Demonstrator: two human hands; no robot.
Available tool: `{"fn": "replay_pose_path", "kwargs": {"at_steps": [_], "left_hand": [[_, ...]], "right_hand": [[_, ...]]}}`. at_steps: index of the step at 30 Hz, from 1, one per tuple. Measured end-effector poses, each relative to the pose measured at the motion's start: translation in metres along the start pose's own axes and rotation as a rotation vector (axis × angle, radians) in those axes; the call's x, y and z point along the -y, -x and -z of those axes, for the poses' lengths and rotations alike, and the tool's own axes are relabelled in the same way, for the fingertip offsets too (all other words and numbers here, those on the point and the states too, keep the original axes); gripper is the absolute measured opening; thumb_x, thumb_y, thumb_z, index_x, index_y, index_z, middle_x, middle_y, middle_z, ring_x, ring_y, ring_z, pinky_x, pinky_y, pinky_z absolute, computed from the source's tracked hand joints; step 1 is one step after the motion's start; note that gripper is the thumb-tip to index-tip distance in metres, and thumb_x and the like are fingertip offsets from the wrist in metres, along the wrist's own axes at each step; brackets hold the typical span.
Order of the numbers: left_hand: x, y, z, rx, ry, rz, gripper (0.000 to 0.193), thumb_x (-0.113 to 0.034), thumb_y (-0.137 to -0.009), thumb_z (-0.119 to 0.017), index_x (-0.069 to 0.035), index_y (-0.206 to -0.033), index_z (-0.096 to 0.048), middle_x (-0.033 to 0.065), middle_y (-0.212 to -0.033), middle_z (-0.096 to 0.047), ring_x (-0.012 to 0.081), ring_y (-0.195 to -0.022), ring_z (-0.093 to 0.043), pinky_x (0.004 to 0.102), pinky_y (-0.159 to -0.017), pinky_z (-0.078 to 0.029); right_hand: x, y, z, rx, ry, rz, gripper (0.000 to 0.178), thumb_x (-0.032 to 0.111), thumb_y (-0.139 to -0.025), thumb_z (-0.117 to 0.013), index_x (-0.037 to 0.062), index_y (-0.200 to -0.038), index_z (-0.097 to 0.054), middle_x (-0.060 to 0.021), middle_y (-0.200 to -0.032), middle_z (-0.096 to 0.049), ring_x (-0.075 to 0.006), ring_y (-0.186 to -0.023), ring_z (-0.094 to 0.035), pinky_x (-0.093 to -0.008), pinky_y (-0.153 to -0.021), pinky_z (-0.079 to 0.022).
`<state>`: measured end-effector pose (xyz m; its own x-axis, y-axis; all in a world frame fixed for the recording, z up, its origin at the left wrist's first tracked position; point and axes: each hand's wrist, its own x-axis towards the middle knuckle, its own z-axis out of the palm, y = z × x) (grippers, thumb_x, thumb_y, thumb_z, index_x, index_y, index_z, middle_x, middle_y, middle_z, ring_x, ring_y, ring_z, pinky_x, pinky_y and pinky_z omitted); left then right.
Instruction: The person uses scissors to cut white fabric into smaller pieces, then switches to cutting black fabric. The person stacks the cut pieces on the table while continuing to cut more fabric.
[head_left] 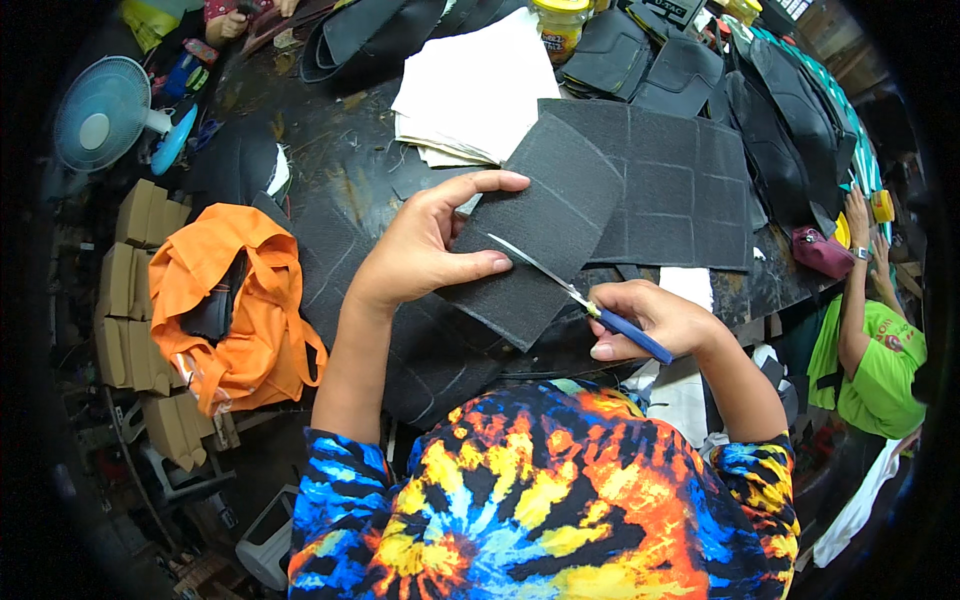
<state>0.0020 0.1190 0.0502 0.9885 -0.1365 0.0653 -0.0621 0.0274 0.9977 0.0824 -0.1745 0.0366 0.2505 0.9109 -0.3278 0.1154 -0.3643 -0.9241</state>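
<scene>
My left hand [440, 235] grips the left edge of a dark grey felt-like sheet [565, 190], its thumb and forefinger lying over the top face. Pale chalk-like lines mark the sheet. In my right hand [650, 315] is a pair of scissors with blue handles [633, 334]. One slim blade lies across the sheet's face, pointing up toward my left thumb; the other blade is hidden, apparently beneath the sheet. A larger dark piece with a pale grid [680, 190] lies flat on the table behind and to the right. More marked dark material [440, 365] lies below my left forearm.
White sheets [475, 85] are stacked at the back, near a yellow-lidded jar [560, 28]. Black leather-like pieces [790, 120] crowd the far right. An orange bag [235, 300] and a blue fan [103, 113] stand left. A person in green [880, 360] works at right.
</scene>
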Motion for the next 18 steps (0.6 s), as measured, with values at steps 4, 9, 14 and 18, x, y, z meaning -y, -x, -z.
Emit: {"fn": "replay_pose_path", "kwargs": {"at_steps": [4,9,14,18], "left_hand": [[0.003,0.004,0.002,-0.032,-0.019,-0.023,0.066,-0.002,-0.072,-0.082,-0.003,-0.133,-0.059,0.0061,-0.133,-0.058,0.0132,-0.118,-0.057,0.0268,-0.095,-0.050],[0.005,0.005,0.003,-0.025,-0.066,-0.058,0.067,-0.003,-0.071,-0.083,-0.003,-0.134,-0.059,0.0051,-0.133,-0.058,0.0119,-0.116,-0.057,0.0263,-0.093,-0.050],[0.012,0.009,0.005,-0.041,-0.017,0.024,0.069,-0.004,-0.072,-0.083,-0.003,-0.135,-0.058,0.0053,-0.131,-0.059,0.0116,-0.108,-0.060,0.0268,-0.092,-0.050],[0.025,0.010,0.023,-0.134,-0.144,-0.002,0.063,-0.005,-0.074,-0.083,-0.003,-0.132,-0.060,0.0060,-0.124,-0.063,0.0117,-0.102,-0.062,0.0266,-0.091,-0.050]], "right_hand": [[0.004,-0.006,-0.001,-0.003,0.048,-0.040,0.034,0.030,-0.087,-0.077,0.0055,-0.077,-0.056,0.0035,-0.066,-0.051,-0.0045,-0.063,-0.044,-0.0256,-0.054,-0.035],[0.011,-0.015,-0.001,-0.001,0.043,-0.018,0.037,0.029,-0.086,-0.078,0.0048,-0.073,-0.054,0.0044,-0.064,-0.047,-0.0042,-0.062,-0.042,-0.0256,-0.053,-0.034],[0.010,-0.027,-0.005,-0.051,0.060,-0.011,0.039,0.028,-0.086,-0.079,0.0044,-0.070,-0.053,0.0050,-0.061,-0.044,-0.0043,-0.060,-0.039,-0.0260,-0.051,-0.033],[0.001,-0.019,-0.003,-0.055,0.111,-0.072,0.039,0.027,-0.085,-0.080,0.0051,-0.069,-0.053,0.0062,-0.061,-0.043,-0.0038,-0.060,-0.038,-0.0252,-0.051,-0.031]]}}
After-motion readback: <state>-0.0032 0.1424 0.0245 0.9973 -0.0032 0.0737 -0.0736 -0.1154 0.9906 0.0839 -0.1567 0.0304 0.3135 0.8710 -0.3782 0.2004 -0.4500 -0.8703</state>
